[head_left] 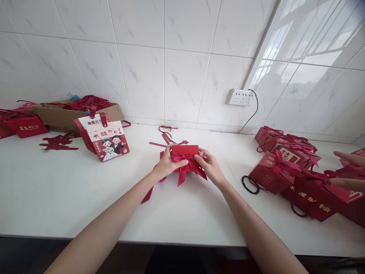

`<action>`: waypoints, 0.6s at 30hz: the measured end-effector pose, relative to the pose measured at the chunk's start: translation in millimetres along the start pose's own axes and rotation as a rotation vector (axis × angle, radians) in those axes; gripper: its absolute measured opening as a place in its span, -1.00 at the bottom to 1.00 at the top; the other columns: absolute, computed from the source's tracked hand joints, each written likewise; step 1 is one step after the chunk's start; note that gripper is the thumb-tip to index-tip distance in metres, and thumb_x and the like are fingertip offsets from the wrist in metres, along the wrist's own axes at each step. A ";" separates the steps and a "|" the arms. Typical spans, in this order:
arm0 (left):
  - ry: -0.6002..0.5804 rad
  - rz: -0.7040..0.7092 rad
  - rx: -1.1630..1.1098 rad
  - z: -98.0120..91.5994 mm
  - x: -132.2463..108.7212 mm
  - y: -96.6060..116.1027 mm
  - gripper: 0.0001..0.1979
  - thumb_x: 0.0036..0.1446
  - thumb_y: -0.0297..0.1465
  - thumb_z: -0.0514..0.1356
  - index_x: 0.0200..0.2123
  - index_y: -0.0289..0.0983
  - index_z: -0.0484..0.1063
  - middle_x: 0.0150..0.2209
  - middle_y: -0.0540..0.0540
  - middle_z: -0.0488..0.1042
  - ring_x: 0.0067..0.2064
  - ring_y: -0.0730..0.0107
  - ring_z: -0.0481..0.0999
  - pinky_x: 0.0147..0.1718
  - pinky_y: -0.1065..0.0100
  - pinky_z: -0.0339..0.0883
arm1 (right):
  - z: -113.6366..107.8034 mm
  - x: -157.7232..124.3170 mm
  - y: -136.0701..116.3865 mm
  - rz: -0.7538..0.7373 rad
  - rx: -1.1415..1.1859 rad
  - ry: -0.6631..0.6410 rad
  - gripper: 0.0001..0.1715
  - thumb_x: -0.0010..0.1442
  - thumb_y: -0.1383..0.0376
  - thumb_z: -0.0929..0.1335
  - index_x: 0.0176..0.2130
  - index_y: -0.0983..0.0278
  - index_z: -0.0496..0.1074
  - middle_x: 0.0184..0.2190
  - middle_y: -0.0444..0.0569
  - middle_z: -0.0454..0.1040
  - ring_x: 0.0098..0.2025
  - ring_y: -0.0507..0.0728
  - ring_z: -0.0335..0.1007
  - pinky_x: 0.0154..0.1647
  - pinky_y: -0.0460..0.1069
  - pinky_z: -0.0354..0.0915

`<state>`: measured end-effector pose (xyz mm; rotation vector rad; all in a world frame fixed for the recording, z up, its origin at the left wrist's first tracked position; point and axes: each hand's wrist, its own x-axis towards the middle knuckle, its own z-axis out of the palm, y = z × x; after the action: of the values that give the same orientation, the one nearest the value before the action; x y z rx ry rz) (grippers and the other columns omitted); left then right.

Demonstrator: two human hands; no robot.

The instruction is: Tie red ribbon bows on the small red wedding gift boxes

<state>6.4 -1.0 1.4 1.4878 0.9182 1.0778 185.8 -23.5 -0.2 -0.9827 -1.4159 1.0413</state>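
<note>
A small red gift box (184, 150) stands on the white table (57, 190) in the middle, with a red satin ribbon (185, 167) tied in a bow on its front. My left hand (168, 163) pinches the bow's left loop, fingers closed on it. From the other side, my right hand (209, 164) pinches the bow's right loop, its fingers likewise closed. The ribbon's tails hang down toward me, and one long tail trails left under my left forearm.
A picture-printed red bag (107, 141) and a cardboard carton (65, 114) of red ribbons stand at the left. Several finished red boxes (285, 163) pile up at the right, beside a black hair tie (250, 185). Another person's hands (349, 167) reach in at the right edge. A wall socket (240, 97) is behind.
</note>
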 end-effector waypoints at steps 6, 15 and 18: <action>-0.002 -0.006 0.010 0.2 0.4 1.6 -0.36 -0.12 -0.26 0.36 -0.03 -0.15 0.08 0.04 -0.14 0.33 0.05 0.20 0.39 -0.01 0.13 0.32 | -1.2 1.2 1.7 0.049 0.200 -0.037 -0.56 0.07 0.02 0.39 -0.50 0.27 0.19 0.18 0.00 0.25 -0.14 0.13 0.42 -0.33 0.01 0.41; 0.252 0.211 0.142 3.6 -1.0 -5.4 -0.52 -0.03 -0.21 0.29 -0.15 -0.15 0.08 0.21 -0.20 0.08 0.28 0.17 0.09 0.17 0.11 0.07 | 0.4 3.3 3.6 0.053 0.223 0.010 -0.54 0.05 0.01 0.41 -0.49 0.26 0.18 0.13 0.01 0.32 -0.17 0.13 0.43 -0.42 -0.03 0.39; 0.238 0.302 0.190 3.9 -1.9 -7.5 -0.70 0.04 -0.23 0.23 -0.33 -0.19 0.13 0.14 -0.18 0.19 0.24 0.19 0.17 0.16 0.14 0.07 | 0.7 3.9 3.6 0.058 0.211 0.042 -0.52 0.02 -0.02 0.41 -0.49 0.25 0.18 0.09 0.01 0.35 -0.22 0.11 0.43 -0.46 -0.05 0.37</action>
<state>9.5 -2.6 -6.5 1.7187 1.0031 1.4442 184.8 -18.9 -2.7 -0.8900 -1.2215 1.1807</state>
